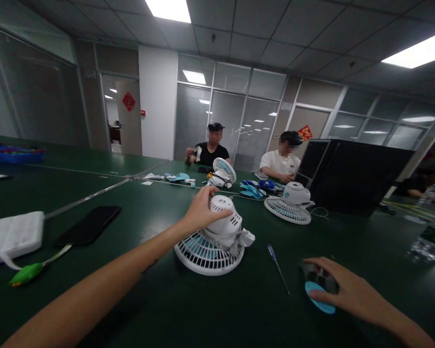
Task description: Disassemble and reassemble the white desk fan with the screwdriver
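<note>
My left hand [206,210] grips the rounded white motor housing of a small fan [217,256], thumb on one side and fingers on the other. The fan lies grille-down on the green table, pale blue blades showing through its white grille. A white clip-like piece juts from its right side. At lower right, my right hand [333,285] is closed with its thumb on a light blue oval disc [319,298]; its fingers bend above a dark patch I cannot make out. Between the hands lies a screwdriver [278,268] with a blue-purple handle.
A second white fan [290,205] lies beyond, before a large black case [351,174]. Two people sit across the table, near another fan [222,175] and loose blue blades [252,188]. At left are a phone [89,225] and white box [16,237]; a bottle [433,239] stands right.
</note>
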`<state>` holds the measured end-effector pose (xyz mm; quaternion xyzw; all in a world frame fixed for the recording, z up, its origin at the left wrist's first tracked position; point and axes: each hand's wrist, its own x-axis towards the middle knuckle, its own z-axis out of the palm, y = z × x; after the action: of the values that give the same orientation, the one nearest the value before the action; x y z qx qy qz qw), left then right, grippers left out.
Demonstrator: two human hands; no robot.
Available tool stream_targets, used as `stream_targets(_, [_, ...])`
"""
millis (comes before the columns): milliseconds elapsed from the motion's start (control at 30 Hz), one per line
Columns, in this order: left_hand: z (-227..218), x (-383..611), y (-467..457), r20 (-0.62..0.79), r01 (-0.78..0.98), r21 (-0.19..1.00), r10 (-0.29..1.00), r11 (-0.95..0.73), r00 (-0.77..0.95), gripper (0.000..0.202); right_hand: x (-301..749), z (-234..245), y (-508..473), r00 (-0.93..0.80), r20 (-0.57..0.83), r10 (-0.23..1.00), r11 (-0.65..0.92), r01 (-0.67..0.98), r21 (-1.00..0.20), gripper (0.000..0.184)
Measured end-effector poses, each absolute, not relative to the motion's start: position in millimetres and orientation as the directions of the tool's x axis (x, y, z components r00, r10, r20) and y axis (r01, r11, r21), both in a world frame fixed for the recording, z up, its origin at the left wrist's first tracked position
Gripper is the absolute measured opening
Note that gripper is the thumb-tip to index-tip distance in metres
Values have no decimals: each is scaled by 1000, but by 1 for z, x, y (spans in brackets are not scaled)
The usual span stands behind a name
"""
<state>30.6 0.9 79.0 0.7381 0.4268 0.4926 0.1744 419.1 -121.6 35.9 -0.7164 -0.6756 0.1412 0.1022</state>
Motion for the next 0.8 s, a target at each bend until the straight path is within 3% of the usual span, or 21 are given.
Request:
stream_targets(67, [78, 24, 0, 539, 402, 720, 821, -565, 189, 70, 413, 38, -126, -32, -59, 998, 8, 934, -358, 67])
stream_targets(167, [71, 11, -6, 526, 265, 755, 795, -600, 302, 55, 412, 39, -120, -120, -41, 992, 94, 910, -405, 50])
stream_targets(400, [46, 5, -16, 572, 84, 784, 768, -616, 289, 55, 423, 33, -91, -130, 27, 991, 129, 897, -424, 42])
stream_targets(500, [41, 11, -15, 599, 72, 772, 762, -631, 247, 54, 434, 31, -79, -23, 138, 990, 80, 903, -423, 48])
stream_targets(600, [38, 15, -16, 626, 72, 753, 746, -654, 228, 54, 461, 27, -68, 166, 246, 955, -66, 927, -369, 58])
stream_targets(700, [38, 15, -18, 632, 86, 748, 746, -658, 210, 54, 493, 16, -61, 333, 215, 918, -234, 893, -386, 69])
stream_targets(800, [37, 15, -19, 629, 100, 749, 750, -655, 203, 56, 513, 6, -61, 354, 153, 923, -265, 870, -415, 74])
